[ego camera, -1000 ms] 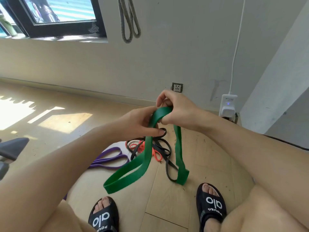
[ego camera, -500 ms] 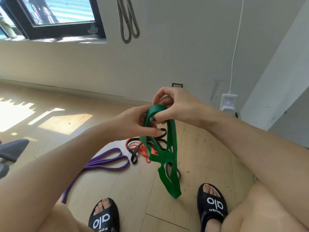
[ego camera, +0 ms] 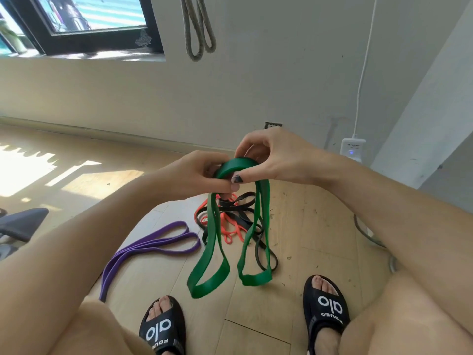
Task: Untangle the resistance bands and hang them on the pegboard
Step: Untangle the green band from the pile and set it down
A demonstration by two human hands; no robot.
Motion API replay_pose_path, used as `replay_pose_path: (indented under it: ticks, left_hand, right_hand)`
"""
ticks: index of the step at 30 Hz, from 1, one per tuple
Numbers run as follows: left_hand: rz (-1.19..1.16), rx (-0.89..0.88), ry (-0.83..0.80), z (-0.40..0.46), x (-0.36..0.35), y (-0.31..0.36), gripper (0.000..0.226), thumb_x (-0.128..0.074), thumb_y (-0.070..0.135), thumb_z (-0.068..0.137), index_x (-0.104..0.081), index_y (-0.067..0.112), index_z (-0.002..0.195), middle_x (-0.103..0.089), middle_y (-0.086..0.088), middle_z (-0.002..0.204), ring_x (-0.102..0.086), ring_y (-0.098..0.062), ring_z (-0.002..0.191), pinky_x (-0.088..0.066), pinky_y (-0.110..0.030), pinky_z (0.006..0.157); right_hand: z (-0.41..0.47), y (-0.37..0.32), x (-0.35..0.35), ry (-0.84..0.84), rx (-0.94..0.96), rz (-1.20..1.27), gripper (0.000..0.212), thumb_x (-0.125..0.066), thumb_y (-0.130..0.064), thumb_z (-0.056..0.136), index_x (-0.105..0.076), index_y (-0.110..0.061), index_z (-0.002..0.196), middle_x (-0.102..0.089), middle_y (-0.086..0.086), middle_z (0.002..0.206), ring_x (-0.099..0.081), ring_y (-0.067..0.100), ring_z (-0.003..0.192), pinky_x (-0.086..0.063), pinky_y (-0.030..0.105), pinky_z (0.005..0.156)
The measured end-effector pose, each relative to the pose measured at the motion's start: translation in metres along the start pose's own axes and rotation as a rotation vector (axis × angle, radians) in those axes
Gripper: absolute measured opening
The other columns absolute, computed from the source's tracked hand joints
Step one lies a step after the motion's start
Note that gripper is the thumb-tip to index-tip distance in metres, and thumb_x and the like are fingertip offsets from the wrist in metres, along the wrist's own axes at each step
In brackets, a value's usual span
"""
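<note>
Pinching the folded top of the green band (ego camera: 231, 221) with both hands, left hand (ego camera: 198, 174) at 9 o'clock, right hand (ego camera: 273, 156) at 3. Hanging straight toward 6 o'clock in two loops, above the floor (ego camera: 320, 226). Equally near both hands.

Bright daylight enters through the black-framed window (ego camera: 84, 24) at upper left, whose glass is washed out with glare. It throws hard, overexposed sun patches on the pale wooden plank floor (ego camera: 33, 172) at left, while the rest of that floor lies in soft, even shade. The off-white painted wall (ego camera: 268, 73) is evenly lit. Wide-angle distortion bends lines near the edges. Focus is fairly sharp, with slight compression softness.
</note>
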State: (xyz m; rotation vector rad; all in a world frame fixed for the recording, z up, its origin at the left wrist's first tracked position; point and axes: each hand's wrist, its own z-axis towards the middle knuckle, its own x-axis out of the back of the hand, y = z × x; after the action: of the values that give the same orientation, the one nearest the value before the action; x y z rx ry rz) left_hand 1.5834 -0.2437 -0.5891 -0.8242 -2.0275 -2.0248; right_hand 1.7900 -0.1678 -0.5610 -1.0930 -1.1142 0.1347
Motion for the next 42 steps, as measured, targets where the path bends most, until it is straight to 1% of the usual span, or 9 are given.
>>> replay_pose_path:
  ticks: [4, 8, 12, 19, 24, 27, 29, 34, 42]
  left_hand:
    - [0.021, 0.030, -0.004, 0.000, -0.003, -0.005, 0.025, -0.081, 0.015, 0.085, -0.068, 0.017, 0.105, -0.073, -0.012, 0.090, -0.074, -0.020, 0.086, -0.058, -0.029, 0.082]
    - [0.073, 0.044, 0.003, 0.003, -0.010, -0.009, 0.053, -0.083, 0.043, 0.070, -0.067, 0.017, 0.113, -0.076, -0.003, 0.102, -0.075, -0.019, 0.092, -0.060, -0.040, 0.088]
    - [-0.041, 0.027, 0.045, 0.006, -0.017, -0.009, 0.047, -0.085, 0.028, 0.073, -0.066, 0.016, 0.115, -0.075, 0.001, 0.105, -0.075, -0.023, 0.093, -0.062, -0.039, 0.084]
    - [-0.068, -0.042, 0.103, 0.014, -0.027, -0.006, 0.032, -0.081, -0.002, 0.080, -0.069, 0.018, 0.103, -0.076, 0.011, 0.094, -0.071, -0.007, 0.086, -0.055, -0.022, 0.078]
    - [-0.110, -0.085, 0.160, 0.020, -0.034, -0.006, 0.045, -0.086, 0.005, 0.077, -0.063, 0.010, 0.116, -0.073, -0.011, 0.107, -0.071, -0.032, 0.094, -0.060, -0.041, 0.080]
    - [-0.140, -0.096, 0.193, 0.022, -0.037, -0.005, 0.053, -0.085, -0.003, 0.076, -0.056, 0.001, 0.121, -0.068, -0.022, 0.109, -0.071, -0.032, 0.093, -0.061, -0.042, 0.082]
    - [-0.143, -0.089, 0.196, 0.023, -0.040, -0.006, 0.059, -0.086, -0.002, 0.075, -0.053, 0.000, 0.124, -0.068, -0.021, 0.110, -0.071, -0.026, 0.091, -0.061, -0.041, 0.085]
    - [-0.149, -0.026, 0.182, 0.026, -0.044, -0.014, 0.053, -0.087, 0.005, 0.076, -0.056, 0.003, 0.119, -0.075, -0.018, 0.098, -0.071, -0.040, 0.092, -0.057, -0.056, 0.089]
    - [-0.159, -0.012, 0.154, 0.026, -0.040, -0.016, 0.059, -0.087, 0.026, 0.071, -0.057, 0.007, 0.118, -0.076, -0.012, 0.100, -0.071, -0.040, 0.088, -0.058, -0.059, 0.088]
  right_hand:
    - [0.000, -0.002, -0.008, 0.035, 0.018, 0.171, 0.032, -0.084, -0.021, 0.083, -0.069, -0.020, 0.111, -0.078, 0.000, 0.094, -0.075, 0.015, 0.086, -0.061, 0.026, 0.081]
    - [0.003, -0.004, -0.017, 0.035, 0.013, 0.328, 0.041, -0.084, -0.009, 0.081, -0.065, -0.013, 0.117, -0.074, 0.013, 0.093, -0.069, 0.027, 0.080, -0.058, 0.040, 0.084]
    - [0.004, -0.005, -0.017, 0.042, -0.002, 0.427, 0.044, -0.081, -0.007, 0.082, -0.062, -0.014, 0.121, -0.072, 0.015, 0.094, -0.066, 0.014, 0.076, -0.053, 0.032, 0.075]
    - [0.006, -0.003, -0.016, 0.091, 0.009, 0.534, 0.047, -0.084, -0.010, 0.077, -0.063, -0.016, 0.119, -0.071, 0.017, 0.094, -0.068, 0.023, 0.082, -0.056, 0.036, 0.080]
    - [0.008, -0.004, -0.016, 0.139, -0.015, 0.721, 0.045, -0.082, -0.009, 0.077, -0.060, -0.012, 0.117, -0.067, 0.010, 0.091, -0.068, 0.019, 0.075, -0.053, 0.030, 0.071]
    - [0.008, -0.009, -0.015, 0.213, -0.036, 0.816, 0.035, -0.078, -0.004, 0.085, -0.060, -0.008, 0.115, -0.065, 0.007, 0.090, -0.062, 0.010, 0.062, -0.049, 0.024, 0.061]
    - [0.009, -0.012, -0.014, 0.244, -0.046, 0.926, 0.034, -0.076, -0.002, 0.086, -0.059, -0.006, 0.115, -0.063, 0.005, 0.085, -0.058, 0.010, 0.058, -0.049, 0.024, 0.057]
    - [0.009, -0.013, -0.014, 0.268, -0.070, 1.038, 0.030, -0.074, -0.001, 0.086, -0.059, -0.008, 0.111, -0.061, -0.001, 0.074, -0.053, 0.009, 0.059, -0.047, 0.023, 0.055]
    - [0.011, -0.014, -0.013, 0.342, -0.067, 1.028, 0.034, -0.075, -0.001, 0.084, -0.059, -0.010, 0.113, -0.065, 0.008, 0.094, -0.057, 0.009, 0.067, -0.046, 0.025, 0.063]
